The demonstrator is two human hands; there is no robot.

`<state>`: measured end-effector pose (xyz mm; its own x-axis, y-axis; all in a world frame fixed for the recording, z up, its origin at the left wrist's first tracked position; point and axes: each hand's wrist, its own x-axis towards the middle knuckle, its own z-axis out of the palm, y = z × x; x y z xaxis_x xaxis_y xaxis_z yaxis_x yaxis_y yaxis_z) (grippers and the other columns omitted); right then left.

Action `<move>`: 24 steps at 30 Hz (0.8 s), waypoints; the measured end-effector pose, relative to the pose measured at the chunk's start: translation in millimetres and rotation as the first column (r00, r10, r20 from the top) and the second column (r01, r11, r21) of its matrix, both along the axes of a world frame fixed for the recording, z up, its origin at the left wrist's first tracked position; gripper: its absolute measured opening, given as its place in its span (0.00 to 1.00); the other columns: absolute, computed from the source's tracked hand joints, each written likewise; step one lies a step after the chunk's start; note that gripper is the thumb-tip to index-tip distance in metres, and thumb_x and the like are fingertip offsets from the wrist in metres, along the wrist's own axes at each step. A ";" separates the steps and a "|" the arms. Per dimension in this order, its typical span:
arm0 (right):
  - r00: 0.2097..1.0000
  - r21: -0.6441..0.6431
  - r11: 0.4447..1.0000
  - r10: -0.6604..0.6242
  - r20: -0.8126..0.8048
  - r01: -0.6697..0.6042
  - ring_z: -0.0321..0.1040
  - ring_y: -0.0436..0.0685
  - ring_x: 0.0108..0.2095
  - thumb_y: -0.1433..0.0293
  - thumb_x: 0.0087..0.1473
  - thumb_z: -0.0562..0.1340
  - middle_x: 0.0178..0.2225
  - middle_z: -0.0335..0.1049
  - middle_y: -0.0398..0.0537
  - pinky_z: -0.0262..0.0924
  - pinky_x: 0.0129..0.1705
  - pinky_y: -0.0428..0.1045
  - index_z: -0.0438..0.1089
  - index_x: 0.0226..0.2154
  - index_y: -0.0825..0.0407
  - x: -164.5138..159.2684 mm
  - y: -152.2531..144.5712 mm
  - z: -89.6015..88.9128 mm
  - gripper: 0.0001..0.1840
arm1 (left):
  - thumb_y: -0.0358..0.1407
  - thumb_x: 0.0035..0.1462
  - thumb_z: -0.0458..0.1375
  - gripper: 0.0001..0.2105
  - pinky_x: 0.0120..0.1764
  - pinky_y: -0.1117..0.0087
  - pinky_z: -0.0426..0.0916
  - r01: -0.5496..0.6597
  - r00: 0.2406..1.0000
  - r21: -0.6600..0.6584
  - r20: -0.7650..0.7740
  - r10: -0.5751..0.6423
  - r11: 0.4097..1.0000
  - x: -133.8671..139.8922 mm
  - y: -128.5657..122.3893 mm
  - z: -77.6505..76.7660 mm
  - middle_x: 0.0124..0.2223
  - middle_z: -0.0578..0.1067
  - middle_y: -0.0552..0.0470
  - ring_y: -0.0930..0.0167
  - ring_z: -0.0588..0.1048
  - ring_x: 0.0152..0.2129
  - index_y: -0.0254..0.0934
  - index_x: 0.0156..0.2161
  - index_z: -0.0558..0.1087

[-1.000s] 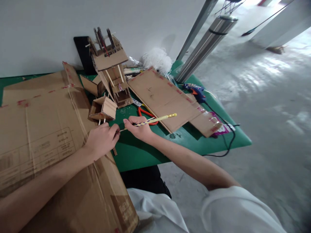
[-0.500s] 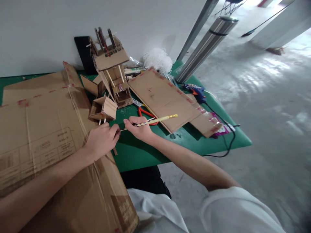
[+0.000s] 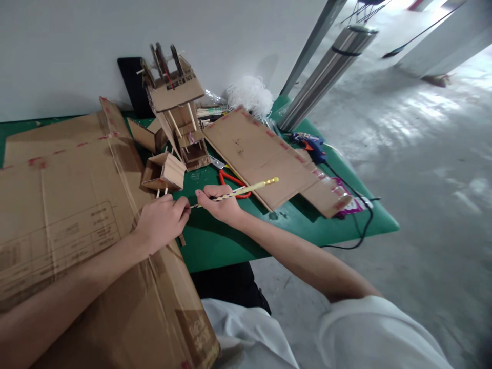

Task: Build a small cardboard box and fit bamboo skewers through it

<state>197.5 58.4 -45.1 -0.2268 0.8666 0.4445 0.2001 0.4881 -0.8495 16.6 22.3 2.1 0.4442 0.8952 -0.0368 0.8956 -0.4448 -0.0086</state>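
A pale yellow pencil with dark marks (image 3: 261, 185) slants up to the right, gripped in my right hand (image 3: 221, 203). Its front end points at the fingers of my left hand (image 3: 163, 219). These are closed in a pinch above the green tabletop (image 3: 219, 246), and what lies in them is hidden. A thin pale stick seems to run beside the pencil. Just beyond my left hand sits a small open cardboard piece (image 3: 165, 171) with wooden sticks under it. Red-handled scissors (image 3: 243, 195) lie behind my right hand, partly covered.
A tall cardboard structure (image 3: 177, 97) stands at the back. Large cardboard (image 3: 77, 179) covers the left side. A flat cardboard sheet (image 3: 265, 159), a blue glue gun (image 3: 315, 148) with a black cord, white string (image 3: 249, 96) and a steel cylinder (image 3: 326, 77) occupy the right.
The pencil's back end has shifted slightly left and up. Both hands stay in nearly the same place, with their grips unchanged.
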 end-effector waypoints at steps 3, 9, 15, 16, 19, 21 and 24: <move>0.999 -0.028 0.999 -0.030 0.023 0.031 0.44 0.46 0.21 0.61 0.61 0.58 0.16 0.46 0.36 0.43 0.24 0.48 0.47 0.17 0.49 0.1 0.0 -0.6 0.27 | 0.38 0.68 0.50 0.12 0.28 0.68 0.64 -0.003 1.000 -0.003 -0.002 0.003 1.000 -0.2 0.6 -0.1 0.35 0.78 0.46 0.62 0.79 0.36 0.39 0.44 0.77; 1.000 -0.032 0.999 -0.017 0.000 0.017 0.43 0.46 0.20 0.60 0.61 0.59 0.16 0.45 0.36 0.42 0.24 0.48 0.45 0.17 0.48 -0.6 0.0 -1.4 0.28 | 0.37 0.68 0.50 0.13 0.29 0.68 0.66 -0.002 1.000 -0.014 0.004 0.002 1.000 0.7 0.3 1.9 0.35 0.79 0.46 0.61 0.79 0.38 0.39 0.43 0.77; 0.999 -0.060 0.998 -0.026 0.028 0.027 0.45 0.47 0.21 0.58 0.61 0.58 0.16 0.48 0.37 0.44 0.24 0.48 0.48 0.16 0.49 0.3 -0.3 -0.7 0.28 | 0.38 0.69 0.49 0.14 0.30 0.67 0.67 -0.001 1.000 -0.013 0.003 0.001 1.000 1.4 -0.2 2.8 0.34 0.79 0.45 0.61 0.79 0.37 0.38 0.43 0.77; 1.000 -0.056 0.998 -0.021 0.022 0.022 0.45 0.46 0.21 0.58 0.61 0.58 0.16 0.47 0.37 0.43 0.24 0.48 0.47 0.16 0.49 0.3 -0.2 -0.7 0.28 | 0.37 0.68 0.49 0.14 0.30 0.67 0.67 0.002 1.000 -0.011 0.009 -0.002 1.000 1.1 -0.2 2.4 0.34 0.79 0.45 0.61 0.79 0.37 0.38 0.43 0.77; 0.999 -0.048 0.998 -0.031 0.024 0.032 0.44 0.46 0.20 0.58 0.61 0.59 0.16 0.46 0.36 0.42 0.24 0.48 0.46 0.16 0.49 0.3 0.0 -0.7 0.29 | 0.37 0.68 0.49 0.14 0.30 0.67 0.67 0.004 1.000 -0.006 0.018 -0.004 1.000 0.1 -0.2 1.1 0.35 0.79 0.45 0.61 0.79 0.38 0.38 0.43 0.77; 0.999 -0.046 0.998 -0.040 0.030 0.041 0.45 0.46 0.21 0.58 0.61 0.59 0.16 0.47 0.36 0.42 0.24 0.48 0.47 0.17 0.49 0.3 0.1 -0.7 0.28 | 0.37 0.68 0.49 0.14 0.29 0.67 0.67 0.001 1.000 -0.006 0.020 -0.001 1.000 -0.5 -0.2 0.6 0.35 0.79 0.45 0.61 0.79 0.38 0.38 0.43 0.77; 1.000 -0.045 0.999 -0.021 0.015 0.021 0.45 0.46 0.20 0.59 0.61 0.58 0.16 0.48 0.36 0.43 0.24 0.48 0.48 0.16 0.49 0.4 0.0 -0.5 0.27 | 0.38 0.68 0.50 0.13 0.29 0.68 0.66 0.004 1.000 -0.001 0.019 -0.004 1.000 -0.5 -0.2 0.4 0.34 0.79 0.45 0.61 0.79 0.37 0.38 0.43 0.77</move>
<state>197.9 58.4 -45.6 -0.2147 0.8902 0.4017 0.2227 0.4451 -0.8674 16.1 22.1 2.5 0.4488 0.8931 -0.0295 0.8936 -0.4487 0.0088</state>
